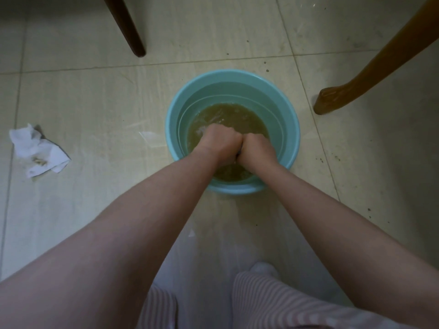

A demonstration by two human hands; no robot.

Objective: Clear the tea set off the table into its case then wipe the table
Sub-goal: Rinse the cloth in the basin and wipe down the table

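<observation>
A teal plastic basin point(288, 129) stands on the tiled floor, holding murky yellow-brown water point(237, 115). Both my hands are down inside it with the fingers curled into fists, knuckles pressed side by side. My left hand point(219, 143) and my right hand point(257, 149) grip something between them at the water's surface. Only a dark sliver of it point(238, 155) shows, so it looks like a wet cloth but I cannot be sure. No tea set, case or tabletop is in view.
A crumpled white tissue point(38, 150) lies on the floor at the left. A dark furniture leg point(128, 27) stands at the back left and a light wooden curved leg point(351, 91) at the right. My striped trouser legs point(273, 302) fill the bottom.
</observation>
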